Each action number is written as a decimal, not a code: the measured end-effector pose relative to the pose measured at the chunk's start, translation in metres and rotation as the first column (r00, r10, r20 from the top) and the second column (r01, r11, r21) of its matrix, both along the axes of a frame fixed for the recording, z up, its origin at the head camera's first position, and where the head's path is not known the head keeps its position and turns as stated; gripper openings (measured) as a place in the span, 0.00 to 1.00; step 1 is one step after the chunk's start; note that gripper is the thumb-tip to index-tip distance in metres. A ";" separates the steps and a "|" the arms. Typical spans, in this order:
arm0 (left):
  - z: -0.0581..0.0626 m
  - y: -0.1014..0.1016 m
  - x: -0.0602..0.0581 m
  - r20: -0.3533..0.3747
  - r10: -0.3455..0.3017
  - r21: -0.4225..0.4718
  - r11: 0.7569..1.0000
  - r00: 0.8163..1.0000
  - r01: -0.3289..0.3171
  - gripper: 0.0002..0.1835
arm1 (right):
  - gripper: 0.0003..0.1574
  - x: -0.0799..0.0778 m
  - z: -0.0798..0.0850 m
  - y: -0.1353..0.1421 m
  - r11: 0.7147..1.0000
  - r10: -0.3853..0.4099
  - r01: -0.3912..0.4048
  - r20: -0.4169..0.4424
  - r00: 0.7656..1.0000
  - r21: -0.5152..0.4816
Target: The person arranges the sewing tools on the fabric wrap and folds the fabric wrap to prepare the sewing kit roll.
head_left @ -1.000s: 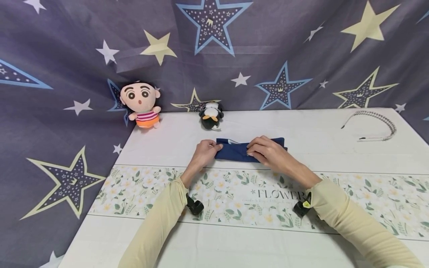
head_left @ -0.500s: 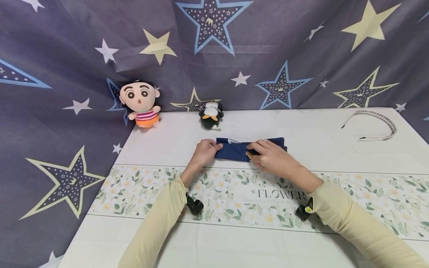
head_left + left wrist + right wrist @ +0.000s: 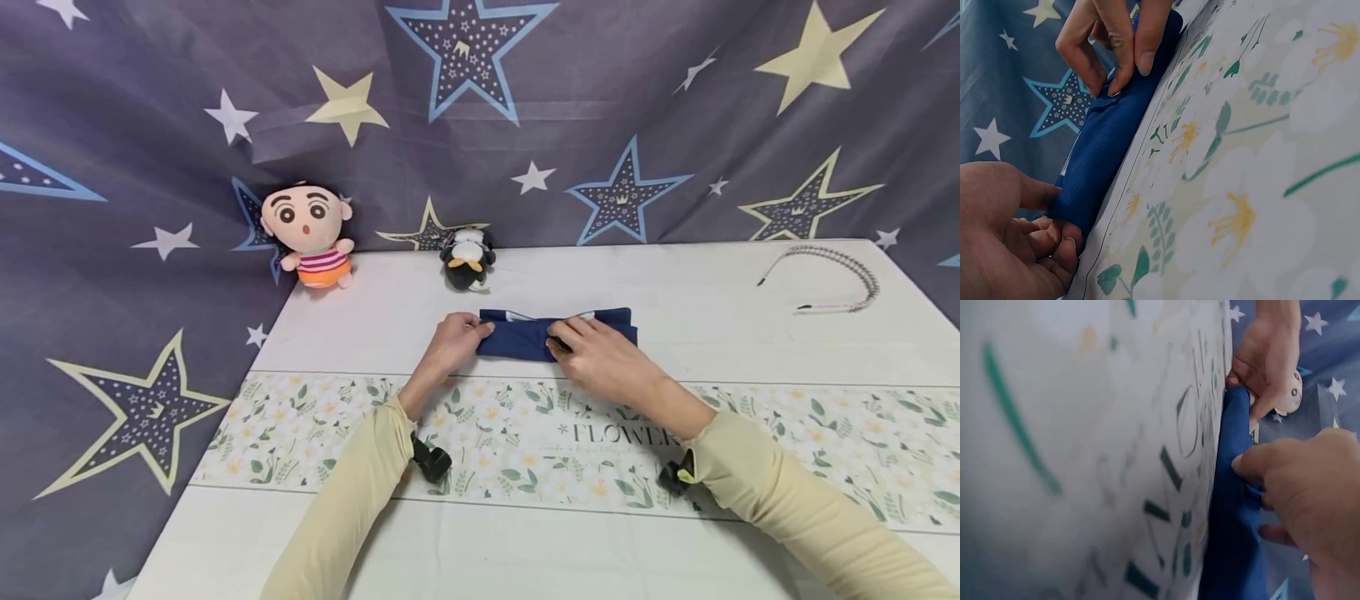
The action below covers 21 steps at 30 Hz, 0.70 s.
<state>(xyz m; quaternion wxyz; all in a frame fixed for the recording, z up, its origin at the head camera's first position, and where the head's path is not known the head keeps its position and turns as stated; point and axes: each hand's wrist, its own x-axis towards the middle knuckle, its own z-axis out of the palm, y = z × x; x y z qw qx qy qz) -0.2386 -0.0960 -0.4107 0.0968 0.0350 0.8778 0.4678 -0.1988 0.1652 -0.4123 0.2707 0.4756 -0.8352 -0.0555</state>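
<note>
A folded navy-blue cloth (image 3: 516, 342) lies as a long narrow strip across the white table, pale patches showing along its far edge. At its left end my left hand (image 3: 452, 342) pinches the fold, thumb on top and fingers curled beneath, as the left wrist view shows. My right hand (image 3: 603, 352) is at the middle of the strip. In the left wrist view its thumb and fingertips pinch a small ridge in the cloth (image 3: 1104, 150). The right wrist view has the thumb on the cloth's near face, with the other fingers partly hidden behind.
Against the star-patterned curtain (image 3: 315, 150) sit a doll in a striped shirt (image 3: 321, 242) and a penguin plush (image 3: 467, 258). A headband (image 3: 840, 267) lies at the back right. A flower-printed band (image 3: 525, 442) crosses the tabletop in front of the cloth.
My right hand has shifted slightly along the cloth and its fingers have resettled at the middle; more of the cloth's right end shows. My left hand keeps its hold.
</note>
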 end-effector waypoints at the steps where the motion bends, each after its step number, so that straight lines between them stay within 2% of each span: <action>1: 0.000 0.000 0.000 0.000 0.004 0.001 1.000 1.000 -0.004 0.20 | 0.16 -0.001 -0.001 0.001 1.000 0.006 -0.006 0.022 1.000 -0.030; 4: -0.001 -0.001 -0.001 -0.005 0.012 0.000 1.000 1.000 -0.012 0.17 | 0.21 -0.003 -0.006 0.007 0.989 0.037 -0.021 0.110 0.993 -0.146; 8: -0.002 -0.002 0.001 -0.014 0.022 -0.018 1.000 1.000 -0.022 0.15 | 0.24 -0.003 -0.012 0.017 0.951 0.062 0.001 0.197 0.978 -0.308; 10: 0.000 -0.004 0.003 -0.021 0.030 -0.027 0.999 0.999 -0.030 0.17 | 0.24 0.000 -0.014 0.024 0.920 0.035 0.050 0.210 0.977 -0.390; 12: 0.001 -0.006 0.006 -0.044 0.041 -0.052 0.998 0.998 -0.043 0.18 | 0.23 0.003 -0.016 0.031 0.872 -0.022 0.130 0.226 0.974 -0.472; 13: 0.002 -0.007 0.009 -0.058 0.049 -0.062 0.997 0.997 -0.053 0.17 | 0.22 0.005 -0.017 0.035 0.841 -0.058 0.180 0.245 0.968 -0.511; 15: 0.003 -0.008 0.013 -0.091 0.068 -0.083 0.994 0.994 -0.076 0.16 | 0.20 0.011 -0.018 0.043 0.756 -0.127 0.297 0.314 0.941 -0.583; 19: 0.001 -0.012 0.020 -0.137 0.060 -0.059 0.996 0.989 -0.068 0.14 | 0.12 0.020 -0.018 0.053 0.548 -0.201 0.520 0.500 0.842 -0.655; 21: -0.002 -0.013 0.022 -0.146 0.044 -0.013 0.999 0.988 -0.047 0.12 | 0.11 0.023 -0.019 0.055 0.463 -0.202 0.598 0.579 0.790 -0.654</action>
